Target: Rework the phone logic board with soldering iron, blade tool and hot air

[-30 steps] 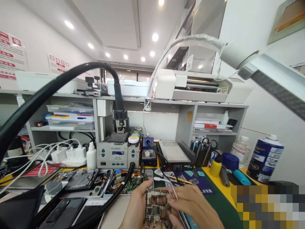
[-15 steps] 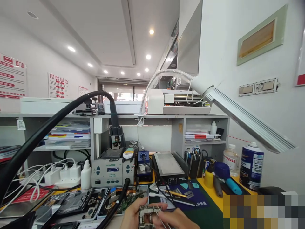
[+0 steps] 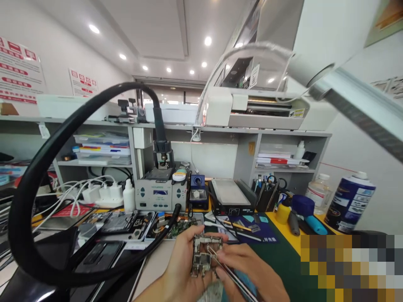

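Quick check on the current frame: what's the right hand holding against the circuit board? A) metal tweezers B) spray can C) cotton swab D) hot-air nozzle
A: the right hand grips thin metal tweezers whose tips rest on the circuit board that the left hand holds up; the spray can stands apart at the bench's right edge.
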{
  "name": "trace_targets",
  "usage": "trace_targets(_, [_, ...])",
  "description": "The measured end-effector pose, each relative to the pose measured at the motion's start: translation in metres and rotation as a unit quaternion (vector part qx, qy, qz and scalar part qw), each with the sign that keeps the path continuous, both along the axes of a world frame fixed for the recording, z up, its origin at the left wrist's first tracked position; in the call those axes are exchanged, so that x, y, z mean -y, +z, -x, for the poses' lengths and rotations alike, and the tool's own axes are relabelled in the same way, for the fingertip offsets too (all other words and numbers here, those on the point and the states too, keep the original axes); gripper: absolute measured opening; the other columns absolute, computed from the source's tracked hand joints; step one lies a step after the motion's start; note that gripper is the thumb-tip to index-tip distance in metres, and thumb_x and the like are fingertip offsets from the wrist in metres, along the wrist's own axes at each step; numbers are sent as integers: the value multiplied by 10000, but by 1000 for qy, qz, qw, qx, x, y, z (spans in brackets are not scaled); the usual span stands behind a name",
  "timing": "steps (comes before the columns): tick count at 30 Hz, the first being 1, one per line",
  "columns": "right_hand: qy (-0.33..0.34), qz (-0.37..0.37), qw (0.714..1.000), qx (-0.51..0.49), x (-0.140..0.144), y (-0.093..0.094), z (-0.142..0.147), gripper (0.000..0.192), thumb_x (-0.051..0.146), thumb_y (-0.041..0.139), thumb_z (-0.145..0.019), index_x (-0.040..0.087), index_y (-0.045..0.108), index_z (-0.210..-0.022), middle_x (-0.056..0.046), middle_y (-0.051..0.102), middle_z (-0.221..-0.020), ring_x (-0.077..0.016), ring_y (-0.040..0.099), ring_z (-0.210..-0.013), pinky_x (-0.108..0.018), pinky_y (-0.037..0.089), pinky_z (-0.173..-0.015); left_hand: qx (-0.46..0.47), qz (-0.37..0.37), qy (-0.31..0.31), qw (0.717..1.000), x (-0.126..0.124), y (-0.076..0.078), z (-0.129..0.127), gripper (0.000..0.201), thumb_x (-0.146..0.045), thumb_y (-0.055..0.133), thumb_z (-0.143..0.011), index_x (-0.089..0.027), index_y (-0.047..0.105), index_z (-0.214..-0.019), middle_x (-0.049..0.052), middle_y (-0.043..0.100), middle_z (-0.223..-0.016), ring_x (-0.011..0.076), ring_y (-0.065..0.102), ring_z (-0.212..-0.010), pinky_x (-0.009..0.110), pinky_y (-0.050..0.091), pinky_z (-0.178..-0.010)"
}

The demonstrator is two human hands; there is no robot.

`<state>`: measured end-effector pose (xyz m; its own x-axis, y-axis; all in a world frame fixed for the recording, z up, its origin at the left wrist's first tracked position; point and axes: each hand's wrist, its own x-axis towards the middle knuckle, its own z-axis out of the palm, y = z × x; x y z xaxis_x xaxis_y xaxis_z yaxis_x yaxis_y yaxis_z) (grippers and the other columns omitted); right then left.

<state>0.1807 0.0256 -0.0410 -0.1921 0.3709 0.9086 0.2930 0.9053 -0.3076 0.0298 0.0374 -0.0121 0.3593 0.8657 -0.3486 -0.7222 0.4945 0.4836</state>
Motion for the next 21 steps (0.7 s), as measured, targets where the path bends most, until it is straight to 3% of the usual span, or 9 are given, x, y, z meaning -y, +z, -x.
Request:
trace_targets(4, [24,-11,1000,12,1,3,-4,284,-37,639,-826,187,665,-999,-83,745,-929,-199,735,-857,-337,615,-784,6,-2,7,1000,6,4,1,467,-364,441,-977,-13,744,-1027,161,742,-725,221,665,-561,276,480,-515])
trace_targets(7, [32,-30,996,80,1,7,-10,307,-76,648,-798,174,661,-975,-93,752,-940,-197,737,-868,-348,613,-789,12,-5,3,1000,6,4,3,482,-354,439,-968,9,746,-1043,184,760,-802,213,668,-578,291,509,-559])
trace_targets(11, [30,-48,987,150,0,14,-14,296,-61,675,-799,169,664,-984,-116,769,-964,-199,749,-867,-326,620,-728,17,-10,-2,1000,6,4,3,498,-358,430,-964,12,750,-1054,196,770,-842,216,682,-604,290,521,-580])
trace_targets(17, [3,-74,986,147,0,20,-7,204,5,650,-840,200,692,-888,-86,786,-849,-187,758,-758,-301,617,-644,25,-14,-3,1000,5,4,4,473,-360,442,-954,-17,764,-1002,179,777,-822,219,702,-630,302,555,-634])
trace_targets(21, [-1,-79,977,199,-1,16,-11,217,2,672,-818,194,709,-913,-96,790,-918,-193,763,-795,-318,605,-701,26,-6,-7,1000,6,3,4,466,-362,448,-943,-23,763,-997,187,782,-855,220,699,-634,303,553,-625])
